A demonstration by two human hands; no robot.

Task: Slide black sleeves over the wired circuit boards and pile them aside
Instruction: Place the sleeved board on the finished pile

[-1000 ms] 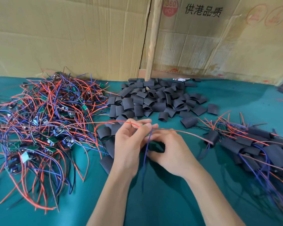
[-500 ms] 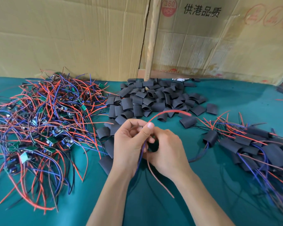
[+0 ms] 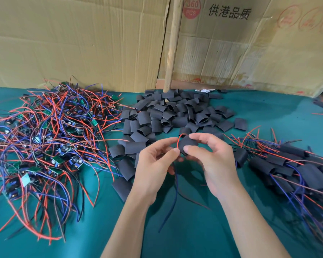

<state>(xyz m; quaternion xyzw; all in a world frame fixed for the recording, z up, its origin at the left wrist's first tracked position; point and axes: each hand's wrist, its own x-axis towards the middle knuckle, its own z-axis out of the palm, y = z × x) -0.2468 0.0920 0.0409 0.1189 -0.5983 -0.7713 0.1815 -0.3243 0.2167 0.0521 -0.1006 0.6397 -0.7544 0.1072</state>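
Note:
My right hand pinches a black sleeve between thumb and fingers, above the green table. My left hand grips red and blue wires right beside the sleeve; a red loop arches over the sleeve's top and the loose ends hang down between my wrists. The circuit board itself is hidden, inside the sleeve or behind my fingers. A tangle of unsleeved wired boards lies at the left. Loose black sleeves are heaped in the middle behind my hands. Sleeved boards lie piled at the right.
Cardboard boxes and an upright wooden slat wall off the back of the green table. A few flat sleeves lie just left of my left wrist. More wires show at the far right edge.
The hands have risen slightly and drawn apart. The long red wire that stretched right now loops tightly over the sleeve, and the black sleeve has come into view in my right hand.

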